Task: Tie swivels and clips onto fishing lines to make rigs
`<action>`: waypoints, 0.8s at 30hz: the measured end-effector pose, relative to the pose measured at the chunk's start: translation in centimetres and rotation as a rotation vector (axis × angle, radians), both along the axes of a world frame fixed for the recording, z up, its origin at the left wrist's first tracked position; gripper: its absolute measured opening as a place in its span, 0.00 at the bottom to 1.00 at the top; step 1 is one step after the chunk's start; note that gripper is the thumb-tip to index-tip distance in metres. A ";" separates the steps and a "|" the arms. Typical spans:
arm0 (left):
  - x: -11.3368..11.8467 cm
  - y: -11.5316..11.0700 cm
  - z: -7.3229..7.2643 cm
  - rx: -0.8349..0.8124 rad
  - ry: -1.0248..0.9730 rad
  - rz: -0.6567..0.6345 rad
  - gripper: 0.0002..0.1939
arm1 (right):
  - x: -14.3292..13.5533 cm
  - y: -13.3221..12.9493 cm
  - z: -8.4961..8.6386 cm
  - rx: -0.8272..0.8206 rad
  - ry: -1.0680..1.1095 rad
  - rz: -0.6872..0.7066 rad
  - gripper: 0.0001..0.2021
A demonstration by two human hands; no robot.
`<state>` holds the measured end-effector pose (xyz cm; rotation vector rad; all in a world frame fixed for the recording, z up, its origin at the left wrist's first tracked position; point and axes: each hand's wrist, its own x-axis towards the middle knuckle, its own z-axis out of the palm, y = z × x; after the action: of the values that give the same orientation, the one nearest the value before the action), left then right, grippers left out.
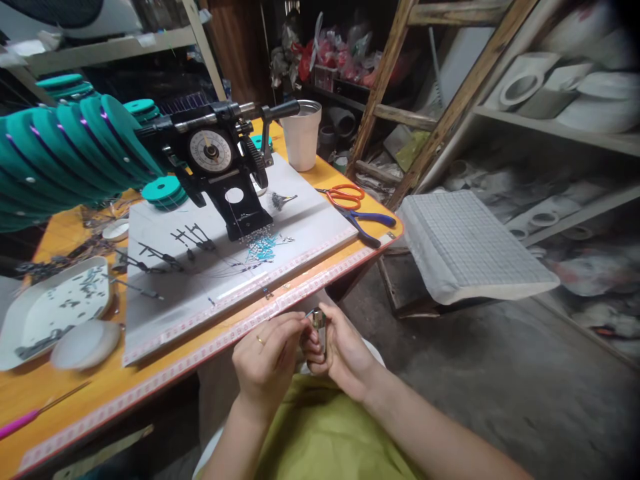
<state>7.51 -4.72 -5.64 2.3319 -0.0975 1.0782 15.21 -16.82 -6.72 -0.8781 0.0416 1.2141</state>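
Note:
In front of my lap, just off the table's near edge, my right hand [347, 347] is closed around a cigarette lighter [319, 323] with a metal top. My left hand [267, 353], with a ring on one finger, pinches something thin close to the lighter's top; its kind is too small to make out. Beyond the hands, a white board [200, 300] on the table carries small teal and silvery pieces [263, 248] in a heap. Thin lines run among several dark fishing-rig parts [165, 257] on the same board.
A black line-winding machine with a dial [210, 151] stands on the board, beside teal spools [75, 160]. Orange scissors [345, 195] and blue-handled pliers [370, 219] lie at the right corner. On the left are a white tray [15, 343] and a pink-handled tool [20, 423].

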 end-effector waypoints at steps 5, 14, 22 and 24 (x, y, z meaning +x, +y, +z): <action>-1.0 -0.5 0.8 -0.196 -0.024 0.015 0.15 | 0.6 -1.6 1.7 -0.056 -0.371 -0.150 0.32; -4.7 -1.1 3.3 -0.620 -0.167 0.314 0.11 | 11.1 2.4 6.2 -0.496 -1.821 -0.306 0.12; -6.7 0.1 3.2 -1.001 -0.161 0.367 0.04 | 4.5 4.6 6.9 -0.110 -1.946 -0.374 0.11; -7.0 0.2 3.1 -1.113 -0.187 0.325 0.05 | 0.7 4.3 6.9 0.129 -1.738 -0.139 0.11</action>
<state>0.55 -4.51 -2.54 1.2539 0.6649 1.0869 15.89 -12.50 0.18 -1.5076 -1.3143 0.0143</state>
